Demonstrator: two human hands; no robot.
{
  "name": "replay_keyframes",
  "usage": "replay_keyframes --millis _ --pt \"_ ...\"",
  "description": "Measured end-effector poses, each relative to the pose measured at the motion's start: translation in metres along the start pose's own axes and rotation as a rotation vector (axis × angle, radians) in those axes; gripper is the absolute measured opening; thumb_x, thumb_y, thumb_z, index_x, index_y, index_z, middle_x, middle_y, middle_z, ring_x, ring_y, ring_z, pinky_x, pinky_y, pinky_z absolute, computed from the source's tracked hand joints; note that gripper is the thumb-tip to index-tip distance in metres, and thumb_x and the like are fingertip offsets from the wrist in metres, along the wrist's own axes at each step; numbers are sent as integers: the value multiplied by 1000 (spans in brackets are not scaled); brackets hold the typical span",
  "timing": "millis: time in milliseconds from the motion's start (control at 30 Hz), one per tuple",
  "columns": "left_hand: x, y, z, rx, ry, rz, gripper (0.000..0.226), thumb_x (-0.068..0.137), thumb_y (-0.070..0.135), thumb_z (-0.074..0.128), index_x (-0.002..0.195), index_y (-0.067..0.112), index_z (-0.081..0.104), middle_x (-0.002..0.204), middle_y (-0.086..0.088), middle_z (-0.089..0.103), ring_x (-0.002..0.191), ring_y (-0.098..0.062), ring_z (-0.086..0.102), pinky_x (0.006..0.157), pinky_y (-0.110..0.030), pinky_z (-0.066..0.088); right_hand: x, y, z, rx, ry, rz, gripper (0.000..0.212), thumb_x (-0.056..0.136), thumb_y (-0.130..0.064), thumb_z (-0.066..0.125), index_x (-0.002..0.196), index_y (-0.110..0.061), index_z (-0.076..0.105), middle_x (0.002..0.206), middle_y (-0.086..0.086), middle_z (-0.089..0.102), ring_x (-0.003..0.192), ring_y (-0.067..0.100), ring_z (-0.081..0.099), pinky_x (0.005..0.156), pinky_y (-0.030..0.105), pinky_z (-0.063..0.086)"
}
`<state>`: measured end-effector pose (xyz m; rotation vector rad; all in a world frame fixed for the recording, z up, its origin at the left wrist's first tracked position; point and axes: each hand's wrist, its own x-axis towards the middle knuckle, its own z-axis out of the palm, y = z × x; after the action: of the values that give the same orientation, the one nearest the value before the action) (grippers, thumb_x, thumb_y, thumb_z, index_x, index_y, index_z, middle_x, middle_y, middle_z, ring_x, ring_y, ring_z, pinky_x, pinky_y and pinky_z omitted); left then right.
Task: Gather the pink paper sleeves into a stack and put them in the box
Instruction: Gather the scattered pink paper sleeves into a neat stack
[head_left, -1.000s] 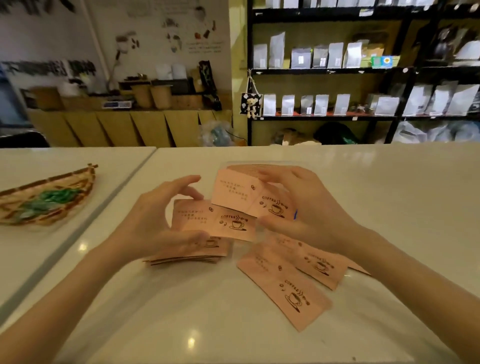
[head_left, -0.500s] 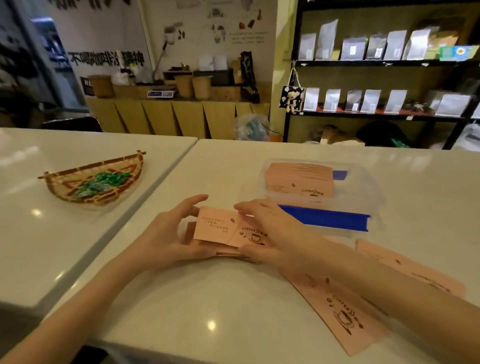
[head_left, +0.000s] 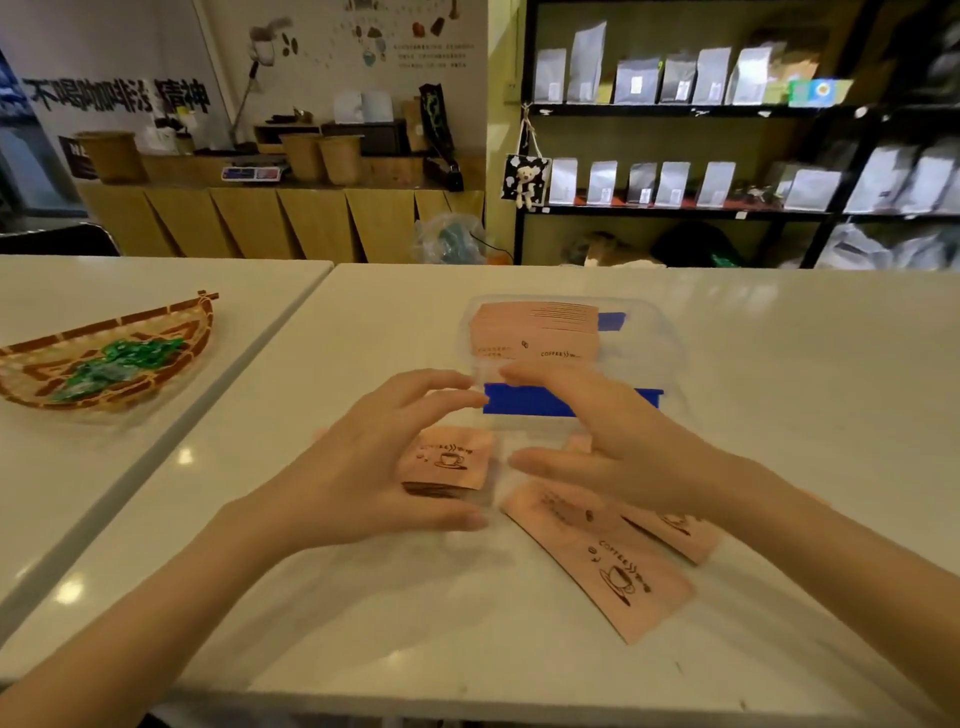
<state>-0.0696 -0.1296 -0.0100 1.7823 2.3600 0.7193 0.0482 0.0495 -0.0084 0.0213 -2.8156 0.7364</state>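
Note:
A stack of pink paper sleeves (head_left: 448, 461) printed with a coffee cup lies on the white table just in front of the box. My left hand (head_left: 358, 467) cups its left end, thumb along the near edge and fingers arched over the far edge. My right hand (head_left: 618, 447) hovers just right of the stack with its fingers spread, holding nothing. The clear plastic box (head_left: 670, 358) with blue clips stands behind the hands, and a pile of pink sleeves (head_left: 535, 332) lies inside it. Two loose sleeves (head_left: 613, 566) lie on the table under my right wrist.
A woven basket (head_left: 31, 384) with green wrapped sweets sits on the neighbouring table at the left, across a narrow gap. Behind the table are a wooden counter and dark shelves of pouches. The table's near edge runs just below my forearms.
My right hand laid its sleeve on the stack, let go and drew back to the right. My left hand stayed at the stack's left end.

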Motion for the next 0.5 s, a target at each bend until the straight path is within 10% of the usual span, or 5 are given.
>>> replay_keyframes --millis 167,500 --pt "26 25 23 115 -154 199 77 61 61 64 128 41 31 130 29 29 116 18 10 93 2 7 -49 26 -23 -40 121 158 66 72 -52 57 130 -38 30 127 -26 29 115 -11 25 90 9 26" --pt "56 31 38 307 -465 181 90 60 62 63 136 34 23 147 20 19 134 0 4 104 -19 4 -110 56 -12 -265 -7 375 78 67 -68 51 133 -31 33 149 -6 23 137 10 5 110 31 14"
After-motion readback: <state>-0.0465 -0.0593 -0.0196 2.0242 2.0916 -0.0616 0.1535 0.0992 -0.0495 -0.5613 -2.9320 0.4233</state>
